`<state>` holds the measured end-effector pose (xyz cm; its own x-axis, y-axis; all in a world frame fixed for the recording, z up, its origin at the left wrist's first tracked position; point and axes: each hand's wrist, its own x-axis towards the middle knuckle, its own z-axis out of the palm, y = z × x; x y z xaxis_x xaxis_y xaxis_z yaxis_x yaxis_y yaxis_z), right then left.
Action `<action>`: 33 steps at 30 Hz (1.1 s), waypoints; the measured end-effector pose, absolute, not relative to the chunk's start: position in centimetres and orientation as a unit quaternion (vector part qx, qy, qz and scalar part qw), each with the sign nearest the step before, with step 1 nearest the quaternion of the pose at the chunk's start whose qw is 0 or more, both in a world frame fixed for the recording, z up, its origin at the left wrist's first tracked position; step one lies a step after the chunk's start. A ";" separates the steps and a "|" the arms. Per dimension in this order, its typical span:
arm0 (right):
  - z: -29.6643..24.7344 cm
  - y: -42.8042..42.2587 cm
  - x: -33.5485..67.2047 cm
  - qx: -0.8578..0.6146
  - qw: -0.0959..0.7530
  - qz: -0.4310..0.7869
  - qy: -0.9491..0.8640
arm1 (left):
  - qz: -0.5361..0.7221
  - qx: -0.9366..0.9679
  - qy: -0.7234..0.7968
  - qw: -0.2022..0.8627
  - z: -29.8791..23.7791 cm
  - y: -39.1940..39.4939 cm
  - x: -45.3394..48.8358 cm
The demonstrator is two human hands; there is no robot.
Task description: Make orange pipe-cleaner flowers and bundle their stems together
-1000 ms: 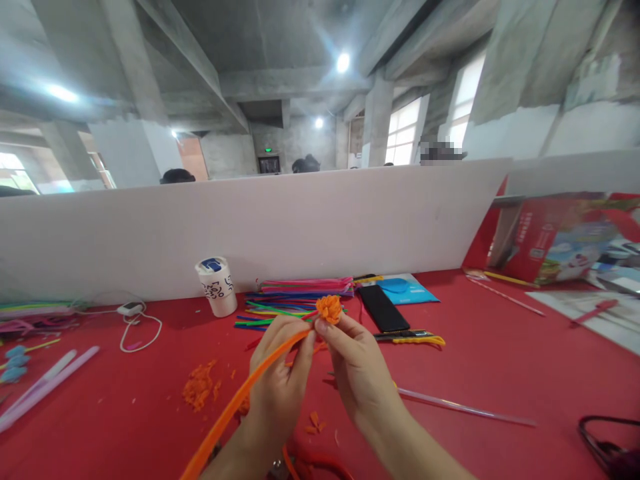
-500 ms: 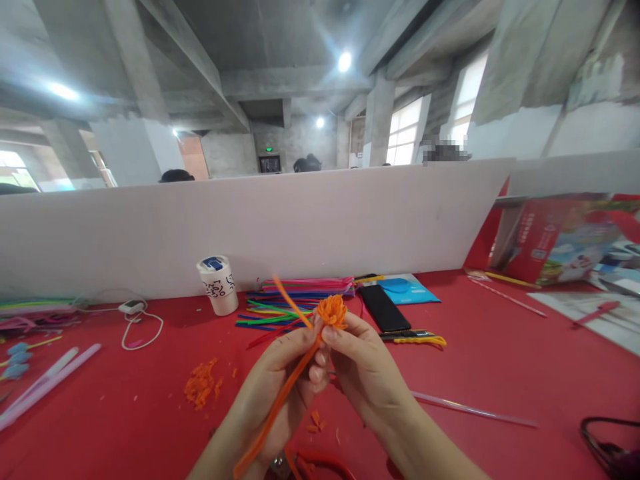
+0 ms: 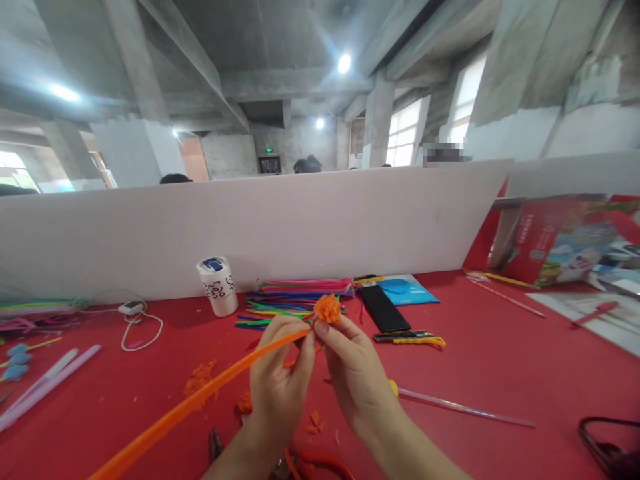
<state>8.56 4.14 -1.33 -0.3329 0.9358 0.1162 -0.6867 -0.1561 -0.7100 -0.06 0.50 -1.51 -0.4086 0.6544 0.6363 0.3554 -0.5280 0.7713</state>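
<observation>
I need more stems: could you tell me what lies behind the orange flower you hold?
A pile of coloured pipe cleaners on the red table, before a white partition. The orange flower hides part of the pile.

No legible txt, white cup (image 3: 218, 285) w/ dark-blue marks unreadable, red box (image 3: 560, 237) print too blurry, green sign (image 3: 269, 149) on far wall illegible

I'm seeing an orange pom-pom (image 3: 328, 309) and a matching orange pipe cleaner (image 3: 200, 400) over the red tabletop (image 3: 500, 360). There's a white cup (image 3: 219, 287) with dark blue squiggles, a black phone (image 3: 383, 309), a rainbow-coloured stick bundle (image 3: 295, 300) and a blue packet (image 3: 407, 290).
</observation>
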 end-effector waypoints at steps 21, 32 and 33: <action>-0.5 4.1 9.4 -0.111 0.455 0.800 -0.374 | 0.680 0.271 0.310 0.607 0.4 -0.2 0.9; -1.2 4.1 8.7 -0.185 0.546 0.752 -0.320 | 0.696 0.504 0.495 0.127 -1.1 0.1 0.5; -1.2 4.1 8.7 -0.182 0.546 0.755 -0.314 | 0.693 0.513 0.493 0.115 -1.2 0.0 0.6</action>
